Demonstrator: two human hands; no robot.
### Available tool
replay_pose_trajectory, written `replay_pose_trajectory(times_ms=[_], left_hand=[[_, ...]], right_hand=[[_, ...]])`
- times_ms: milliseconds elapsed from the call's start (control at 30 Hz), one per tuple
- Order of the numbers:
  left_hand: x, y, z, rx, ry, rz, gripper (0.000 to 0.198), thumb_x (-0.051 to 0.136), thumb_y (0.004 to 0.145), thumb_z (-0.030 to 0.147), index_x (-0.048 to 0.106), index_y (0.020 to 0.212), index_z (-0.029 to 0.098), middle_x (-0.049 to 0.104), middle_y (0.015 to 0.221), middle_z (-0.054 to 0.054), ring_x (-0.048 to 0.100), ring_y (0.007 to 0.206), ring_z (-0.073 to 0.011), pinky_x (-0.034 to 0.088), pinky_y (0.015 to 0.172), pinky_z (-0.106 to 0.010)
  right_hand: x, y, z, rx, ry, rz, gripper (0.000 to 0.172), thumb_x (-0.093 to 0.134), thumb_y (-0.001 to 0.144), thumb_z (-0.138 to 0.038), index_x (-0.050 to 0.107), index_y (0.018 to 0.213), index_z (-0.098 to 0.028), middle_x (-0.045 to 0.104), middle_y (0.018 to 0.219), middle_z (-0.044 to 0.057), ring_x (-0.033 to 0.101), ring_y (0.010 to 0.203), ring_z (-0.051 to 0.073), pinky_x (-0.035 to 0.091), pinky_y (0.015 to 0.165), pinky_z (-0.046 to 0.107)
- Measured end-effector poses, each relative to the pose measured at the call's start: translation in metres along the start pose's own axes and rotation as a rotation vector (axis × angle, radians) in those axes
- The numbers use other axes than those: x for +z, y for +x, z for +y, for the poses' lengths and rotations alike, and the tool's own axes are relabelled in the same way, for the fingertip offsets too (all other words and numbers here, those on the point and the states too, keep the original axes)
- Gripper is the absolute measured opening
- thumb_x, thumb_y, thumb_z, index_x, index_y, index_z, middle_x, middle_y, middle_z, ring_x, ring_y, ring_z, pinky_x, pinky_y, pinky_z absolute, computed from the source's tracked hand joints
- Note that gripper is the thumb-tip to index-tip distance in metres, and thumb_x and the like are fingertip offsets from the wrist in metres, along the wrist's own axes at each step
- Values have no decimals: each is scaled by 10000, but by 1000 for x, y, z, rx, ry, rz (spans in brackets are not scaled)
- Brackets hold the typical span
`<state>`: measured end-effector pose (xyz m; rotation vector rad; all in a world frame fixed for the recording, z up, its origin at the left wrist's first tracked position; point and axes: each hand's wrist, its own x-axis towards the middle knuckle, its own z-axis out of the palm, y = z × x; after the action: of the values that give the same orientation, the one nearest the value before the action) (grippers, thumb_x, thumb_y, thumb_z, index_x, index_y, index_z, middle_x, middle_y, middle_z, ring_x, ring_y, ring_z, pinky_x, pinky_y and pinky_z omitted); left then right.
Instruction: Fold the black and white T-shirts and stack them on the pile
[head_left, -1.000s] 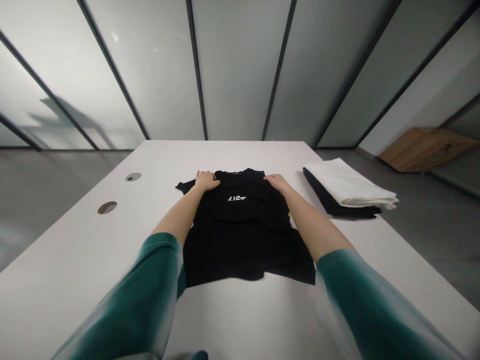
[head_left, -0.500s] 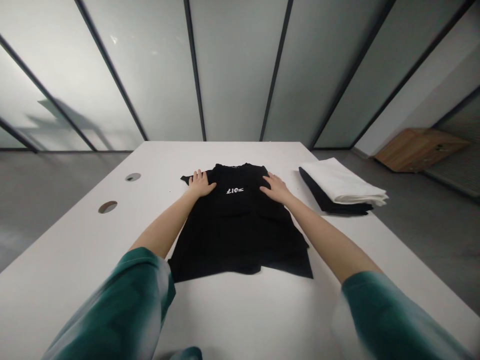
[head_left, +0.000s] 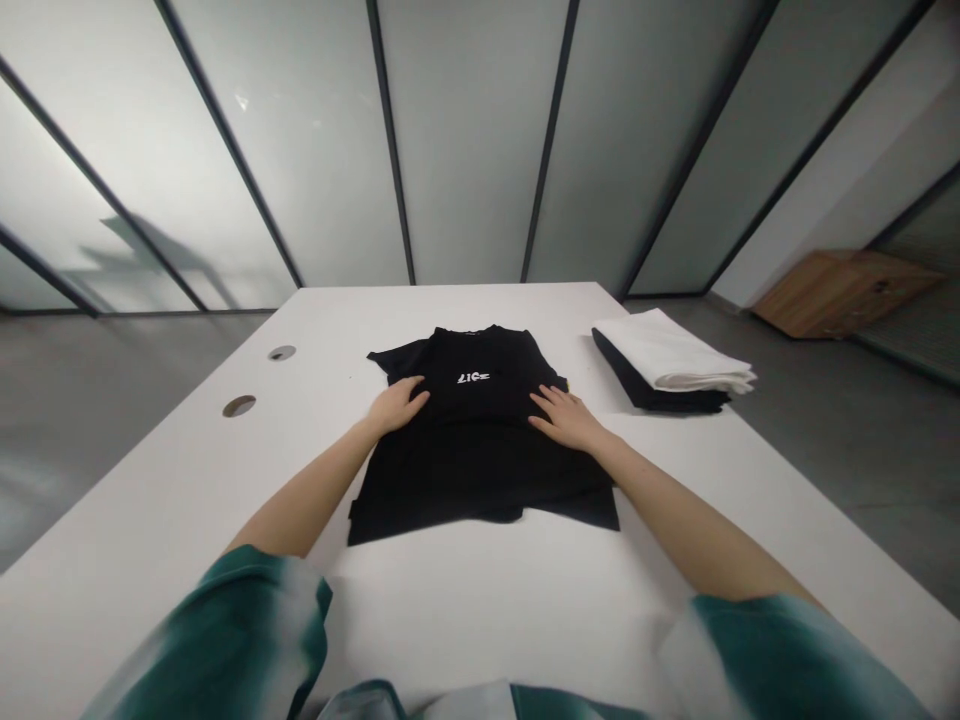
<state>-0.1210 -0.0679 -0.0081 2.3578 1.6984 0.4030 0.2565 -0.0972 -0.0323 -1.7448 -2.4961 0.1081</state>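
A black T-shirt (head_left: 480,460) with a small white print on its chest lies spread on the white table, collar at the far side and hem toward me. My left hand (head_left: 400,405) rests flat on its left side, just below the left sleeve, fingers stretched out. On the opposite side, my right hand (head_left: 562,415) lies with fingers spread near the right sleeve, whose edge shows just beyond the fingers. Neither hand grips the cloth. Slight creases run across the middle of the shirt.
A folded white cloth (head_left: 667,350) lies on folded black cloth (head_left: 679,401) at the table's right. Two round holes (head_left: 239,406) pierce the white tabletop (head_left: 480,600) on the left. Behind stand frosted glass panels (head_left: 472,140); a wooden cabinet (head_left: 840,293) is on the floor at right.
Both hands have slid toward me over the shirt, from the sleeves down to its sides. More of the left sleeve shows now. The view has shifted slightly.
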Motion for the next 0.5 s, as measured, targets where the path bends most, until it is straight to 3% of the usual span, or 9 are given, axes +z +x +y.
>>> replay_pose_trajectory(times_ms=[100, 167, 233, 333, 400, 500], left_hand=[[-14, 25, -20, -230, -6, 198, 521, 360, 949, 391, 549, 1346, 110, 609, 1304, -176, 583, 1209, -284, 443, 1051, -401], [-21, 42, -34, -382, 35, 246, 525, 373, 934, 351, 536, 1363, 96, 581, 1332, -209, 545, 1253, -323, 417, 1072, -448], [-23, 59, -46, -485, 64, 231, 570, 411, 905, 321, 477, 1424, 93, 516, 1414, -227, 501, 1298, -352, 402, 1080, -484], [-22, 81, -60, -472, 114, 142, 667, 492, 830, 290, 423, 1475, 135, 410, 1522, -205, 422, 1364, -380, 406, 1064, -517], [-22, 93, -67, -431, 160, 69, 642, 524, 792, 300, 504, 1421, 176, 469, 1483, -191, 443, 1342, -396, 412, 1040, -539], [-24, 104, -77, -432, 254, 27, 455, 562, 747, 287, 685, 1172, 186, 638, 1274, -211, 542, 1229, -414, 403, 1008, -556]], right_hand=[[0, 0, 2, 11, 36, 56, 583, 436, 949, -545, 540, 1414, -209, 425, 1536, 125, 382, 1418, 319, 332, 1138, 511], [3, -1, 4, 23, 87, 93, 544, 433, 957, -518, 577, 1375, -201, 456, 1515, 119, 401, 1407, 307, 344, 1135, 500], [5, -1, 6, 21, 134, 118, 508, 438, 961, -495, 601, 1346, -206, 477, 1501, 110, 413, 1400, 295, 344, 1139, 493], [7, -3, 8, 8, 170, 132, 483, 460, 957, -476, 610, 1332, -211, 481, 1498, 106, 414, 1401, 289, 333, 1148, 487], [7, -4, 9, 2, 177, 130, 476, 468, 957, -469, 612, 1328, -209, 481, 1498, 109, 415, 1401, 286, 333, 1149, 486], [8, -5, 10, -3, 179, 138, 466, 471, 956, -457, 616, 1322, -209, 485, 1495, 107, 421, 1397, 286, 344, 1144, 491]])
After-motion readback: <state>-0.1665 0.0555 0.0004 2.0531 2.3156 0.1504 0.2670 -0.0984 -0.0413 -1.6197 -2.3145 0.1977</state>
